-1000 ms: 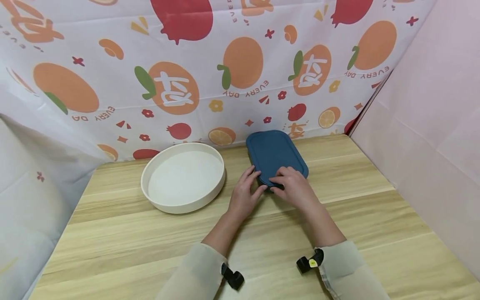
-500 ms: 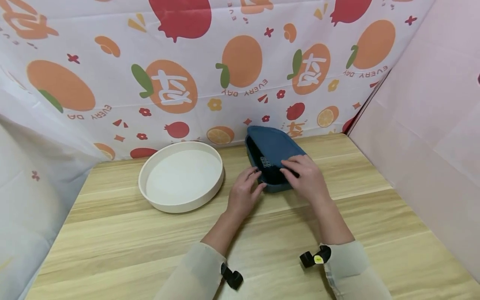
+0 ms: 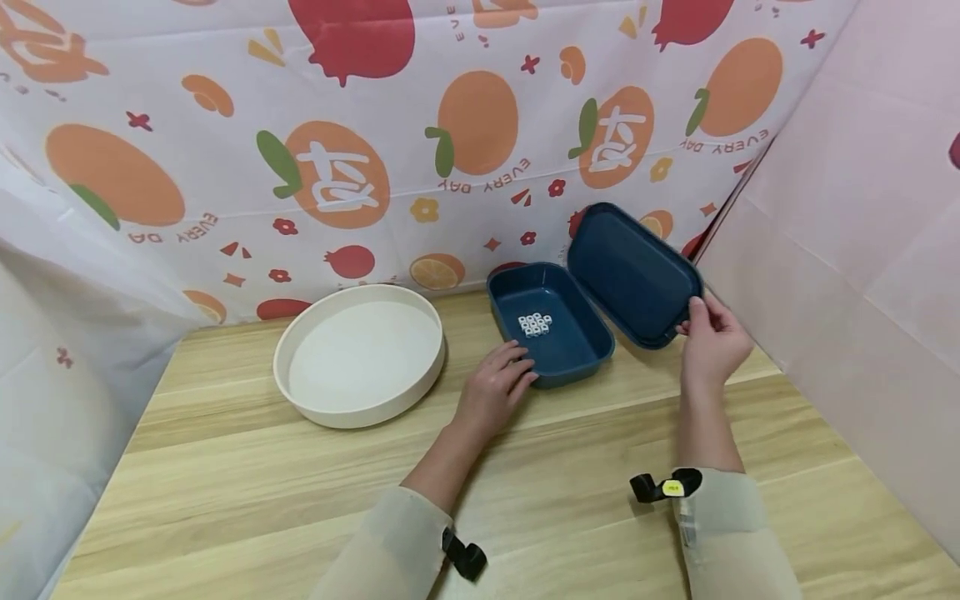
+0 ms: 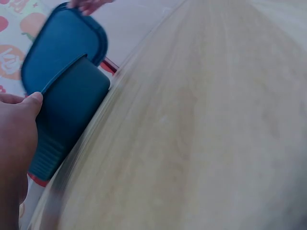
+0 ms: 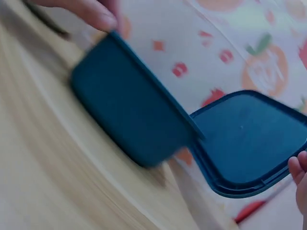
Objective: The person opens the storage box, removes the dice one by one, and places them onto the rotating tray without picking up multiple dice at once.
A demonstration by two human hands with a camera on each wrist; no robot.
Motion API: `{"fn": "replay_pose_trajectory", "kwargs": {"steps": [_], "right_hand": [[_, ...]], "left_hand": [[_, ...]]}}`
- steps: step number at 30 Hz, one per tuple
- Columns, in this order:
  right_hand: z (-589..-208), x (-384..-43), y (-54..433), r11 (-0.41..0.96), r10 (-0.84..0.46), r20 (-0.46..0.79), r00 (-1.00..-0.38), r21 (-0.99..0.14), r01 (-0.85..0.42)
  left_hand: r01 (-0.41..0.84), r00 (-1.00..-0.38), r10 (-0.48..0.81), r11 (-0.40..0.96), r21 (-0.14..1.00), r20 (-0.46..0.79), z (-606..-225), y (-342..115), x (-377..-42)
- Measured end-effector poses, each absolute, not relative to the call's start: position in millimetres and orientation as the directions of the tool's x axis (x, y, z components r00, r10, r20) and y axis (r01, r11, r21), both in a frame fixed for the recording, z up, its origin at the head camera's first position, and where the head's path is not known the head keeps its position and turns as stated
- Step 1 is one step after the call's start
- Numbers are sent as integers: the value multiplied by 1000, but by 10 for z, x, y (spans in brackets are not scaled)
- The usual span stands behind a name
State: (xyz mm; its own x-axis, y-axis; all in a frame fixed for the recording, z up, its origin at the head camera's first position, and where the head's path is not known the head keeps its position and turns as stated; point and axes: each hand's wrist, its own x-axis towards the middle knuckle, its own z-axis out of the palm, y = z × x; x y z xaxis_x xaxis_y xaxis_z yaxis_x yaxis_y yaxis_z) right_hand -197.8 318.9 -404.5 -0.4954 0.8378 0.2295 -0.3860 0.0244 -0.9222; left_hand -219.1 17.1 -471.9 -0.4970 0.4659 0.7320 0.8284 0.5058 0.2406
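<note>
In the head view, my left hand [image 3: 491,392] holds the near left corner of a dark blue rectangular box [image 3: 573,350], its fingers over the rim. Inside the box lies a cluster of small white letter-like cubes [image 3: 535,324]. To the right, my right hand [image 3: 714,340] pinches the near corner of the box's blue lid [image 3: 637,275], tilted up with its underside showing. The left wrist view has my thumb against the box rim [image 4: 64,74]. In the right wrist view, the lid [image 5: 249,143] hangs beyond the box wall [image 5: 127,100].
A round cream tray [image 3: 360,354] with a low rim stands left of the box on the wooden table [image 3: 285,508]. Behind is a fruit-print cloth [image 3: 420,133], close to the box and lid. A pale cloth wall [image 3: 855,250] bounds the right side.
My right hand has lifted the lid off the box and carried it right, turning it up. The box's inside and the white cubes have come into view. My left hand stays at the corner.
</note>
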Motion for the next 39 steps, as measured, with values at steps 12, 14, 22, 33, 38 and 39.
{"fn": "replay_pose_trajectory", "kwargs": {"steps": [12, 14, 22, 33, 38, 39], "right_hand": [[-4342, -1881, 3695, -627, 706, -429, -563, -748, -217], [-4400, -1882, 3731, -668, 658, -490, -572, -730, -144], [-4514, -1903, 3764, -489, 655, -439, -615, -867, 98], [-4574, -1902, 3780, -196, 660, -325, -677, -945, 262], [-4630, -1863, 3836, -79, 690, -297, -660, -937, 339], [-4641, -1856, 3845, -56, 692, -289, -662, -935, 349]], "left_hand": [[814, -517, 444, 520, 260, 731, -4734, 91, -2195], [813, -518, 444, 520, 261, 731, -4734, 88, -2193], [809, -536, 427, 507, 298, 728, -4709, 79, -2187], [790, -570, 422, 517, 329, 705, -4692, 78, -2157], [791, -569, 440, 523, 317, 695, -4675, 86, -2153], [788, -575, 439, 524, 323, 691, -4662, 79, -2152]]}}
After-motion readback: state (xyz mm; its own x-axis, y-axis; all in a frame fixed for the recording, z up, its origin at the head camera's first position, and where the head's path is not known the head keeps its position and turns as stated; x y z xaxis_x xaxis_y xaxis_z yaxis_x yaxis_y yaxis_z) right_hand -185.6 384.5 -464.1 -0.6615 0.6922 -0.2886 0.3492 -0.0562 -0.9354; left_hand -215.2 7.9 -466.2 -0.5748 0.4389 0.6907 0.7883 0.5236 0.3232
